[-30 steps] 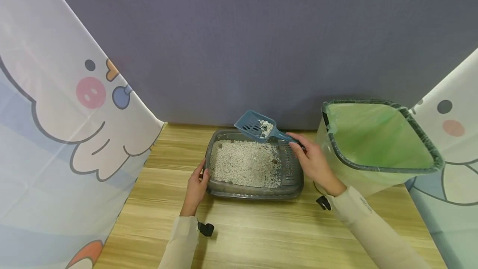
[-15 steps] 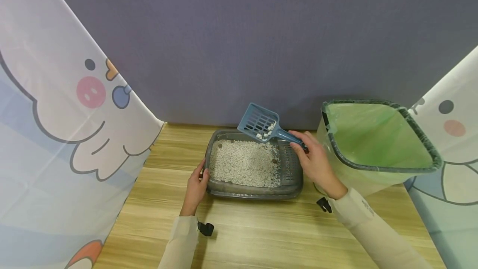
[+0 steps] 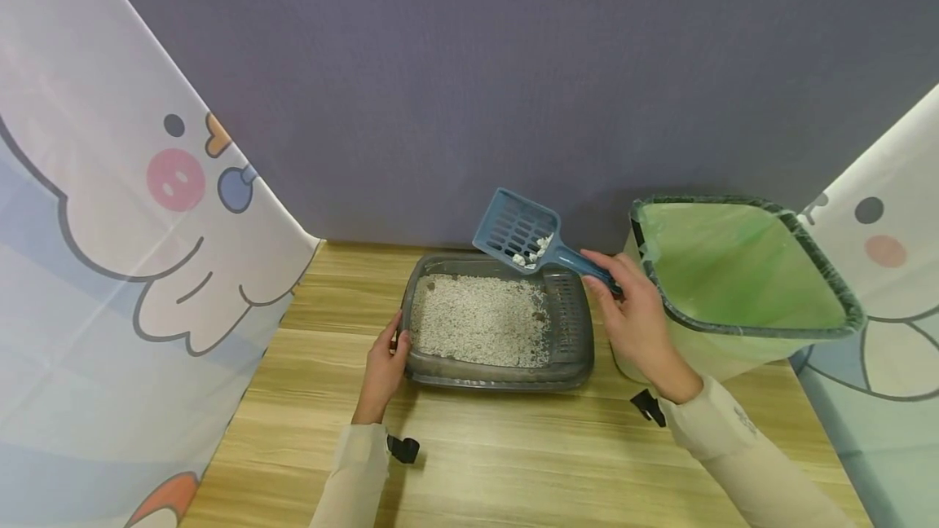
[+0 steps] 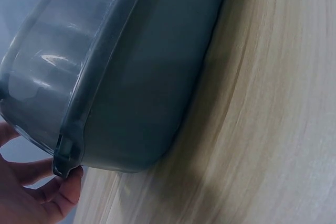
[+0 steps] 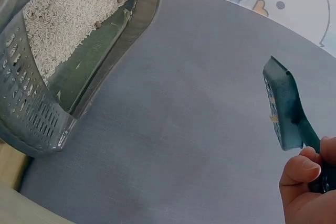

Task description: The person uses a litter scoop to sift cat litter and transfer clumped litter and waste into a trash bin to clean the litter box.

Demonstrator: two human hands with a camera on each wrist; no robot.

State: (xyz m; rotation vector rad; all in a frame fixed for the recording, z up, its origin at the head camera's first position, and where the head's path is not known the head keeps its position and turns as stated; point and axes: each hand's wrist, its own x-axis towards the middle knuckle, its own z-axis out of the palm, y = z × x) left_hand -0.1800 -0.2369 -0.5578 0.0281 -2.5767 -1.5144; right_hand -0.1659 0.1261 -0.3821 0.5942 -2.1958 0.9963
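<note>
My right hand (image 3: 641,320) grips the handle of a blue slotted litter scoop (image 3: 517,226), raised over the back right edge of the litter box. Several white clumps (image 3: 535,251) lie in the scoop near its handle end. The grey litter box (image 3: 499,377) stands on the table, filled with pale pellet litter (image 3: 477,320) and a few dark bits. At its left side, my left hand (image 3: 383,373) holds the rim. In the left wrist view, fingers (image 4: 68,190) curl at a clip on the box's edge. The right wrist view shows the scoop (image 5: 286,103) from its side.
To the right of the box stands a bin (image 3: 704,349) with a green liner (image 3: 748,267) over its dark rim. A slotted grate (image 3: 566,316) covers the box's right end. A grey wall (image 3: 469,88) rises behind the wooden table (image 3: 513,463).
My right hand has moved slightly right with the scoop, which has risen and tilted so its slots show more. Fewer white bits remain in it. The left hand stays at the box rim.
</note>
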